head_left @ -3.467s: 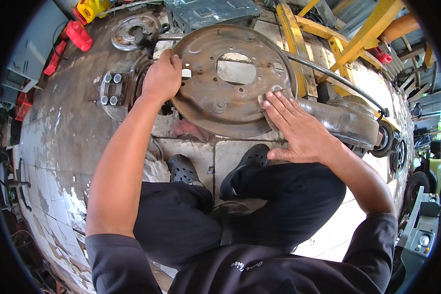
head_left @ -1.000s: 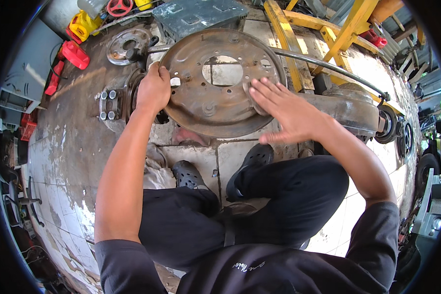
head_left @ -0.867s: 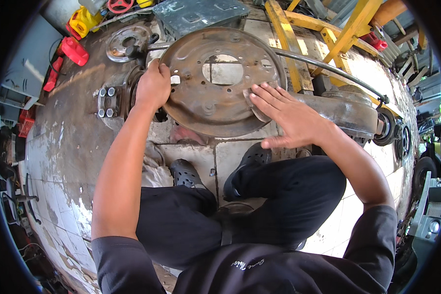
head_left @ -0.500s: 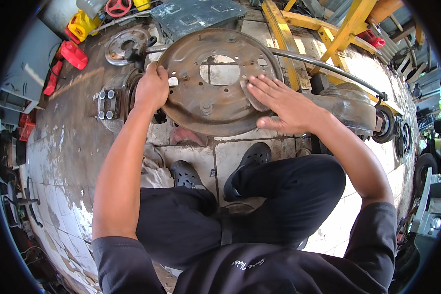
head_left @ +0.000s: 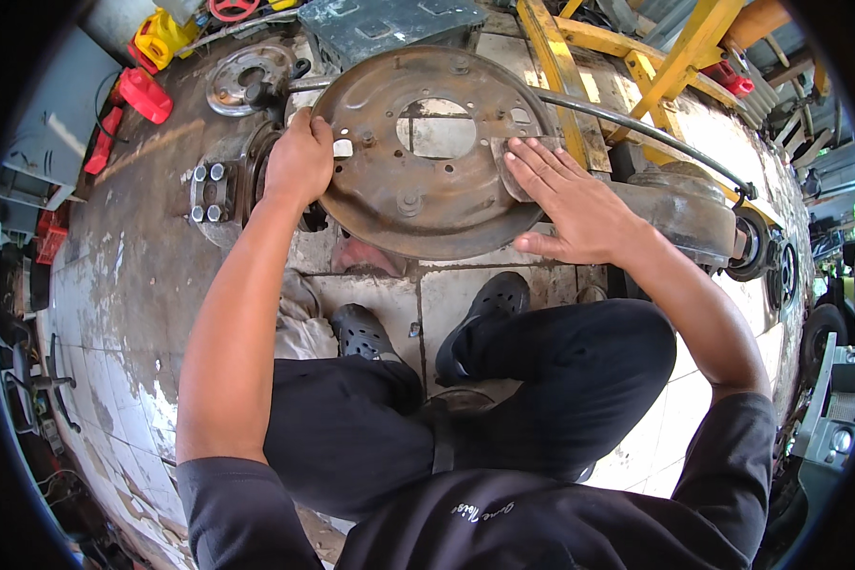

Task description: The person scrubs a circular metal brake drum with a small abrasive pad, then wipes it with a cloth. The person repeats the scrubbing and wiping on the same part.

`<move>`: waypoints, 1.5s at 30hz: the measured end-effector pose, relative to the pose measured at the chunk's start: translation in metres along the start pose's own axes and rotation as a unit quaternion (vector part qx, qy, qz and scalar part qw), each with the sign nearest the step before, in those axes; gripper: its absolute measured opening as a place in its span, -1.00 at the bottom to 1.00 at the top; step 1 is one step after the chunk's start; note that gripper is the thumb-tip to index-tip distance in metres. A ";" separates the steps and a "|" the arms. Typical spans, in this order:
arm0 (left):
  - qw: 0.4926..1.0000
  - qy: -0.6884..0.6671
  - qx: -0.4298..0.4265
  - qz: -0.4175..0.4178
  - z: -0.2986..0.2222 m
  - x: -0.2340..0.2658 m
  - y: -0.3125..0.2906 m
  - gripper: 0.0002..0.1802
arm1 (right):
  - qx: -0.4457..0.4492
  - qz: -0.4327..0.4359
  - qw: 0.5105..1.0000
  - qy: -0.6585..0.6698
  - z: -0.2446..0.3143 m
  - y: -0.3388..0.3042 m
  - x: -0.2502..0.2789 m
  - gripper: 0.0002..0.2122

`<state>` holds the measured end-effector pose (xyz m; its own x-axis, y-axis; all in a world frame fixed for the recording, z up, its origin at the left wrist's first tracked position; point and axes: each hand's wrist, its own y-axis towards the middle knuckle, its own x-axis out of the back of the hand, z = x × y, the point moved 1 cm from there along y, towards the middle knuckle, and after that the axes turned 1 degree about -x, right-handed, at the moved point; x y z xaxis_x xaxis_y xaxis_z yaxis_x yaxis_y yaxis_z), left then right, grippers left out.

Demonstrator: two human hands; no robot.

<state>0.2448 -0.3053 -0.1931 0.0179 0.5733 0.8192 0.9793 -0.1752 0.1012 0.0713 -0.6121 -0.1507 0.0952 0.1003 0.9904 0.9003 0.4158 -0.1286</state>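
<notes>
The left hand [head_left: 297, 163] clasps a brake backing plate [head_left: 370, 201], seemingly steadying it, while the flattened right hand [head_left: 579, 211] presses a sandpaper-like sheet [head_left: 512, 182] against it.

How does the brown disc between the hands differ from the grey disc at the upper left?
The brown disc looks rusty; the grey disc is paler.
The brown disc appears larger; the grey disc appears smaller, though it is farther away.
The left hand holds the brown disc while the right hand covers a sheet on it; neither touches the grey disc.
Both are round.
</notes>
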 end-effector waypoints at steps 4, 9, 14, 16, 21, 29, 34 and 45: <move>1.000 0.009 -0.002 -0.004 0.002 0.000 0.002 -0.37 | 0.036 0.012 0.999 0.017 0.022 -0.006 0.000 0.01; 1.000 0.006 0.004 -0.004 0.000 0.000 -0.002 -0.37 | 0.000 0.002 1.000 -0.001 0.013 -0.003 -0.004 0.00; 1.000 0.002 0.004 0.004 -0.001 0.001 -0.003 -0.37 | 0.015 0.015 1.000 -0.018 0.008 -0.005 -0.002 -0.02; 1.000 -0.002 0.003 0.001 -0.003 0.001 0.000 -0.37 | 0.010 0.004 1.000 -0.026 0.005 -0.004 -0.003 -0.03; 1.000 -0.005 -0.003 -0.005 -0.001 0.001 -0.001 -0.37 | 0.001 0.002 1.000 0.003 0.006 -0.005 -0.001 -0.04; 1.000 -0.006 0.000 -0.002 -0.002 0.001 0.000 -0.38 | 0.022 0.025 0.999 0.002 0.013 -0.010 0.000 -0.04; 1.000 -0.003 0.000 -0.006 0.001 0.001 0.002 -0.38 | 0.049 0.015 0.999 0.013 0.020 -0.012 -0.002 -0.08; 1.000 -0.003 -0.005 -0.004 0.003 0.001 0.002 -0.39 | 0.033 0.013 0.999 0.008 0.007 -0.007 -0.007 -0.12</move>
<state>0.2471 -0.3031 -0.1940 0.0120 0.5794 0.8149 0.9772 -0.1797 0.1134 0.0616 -0.6093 -0.1576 0.1253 0.0968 0.9874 0.8677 0.4718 -0.1563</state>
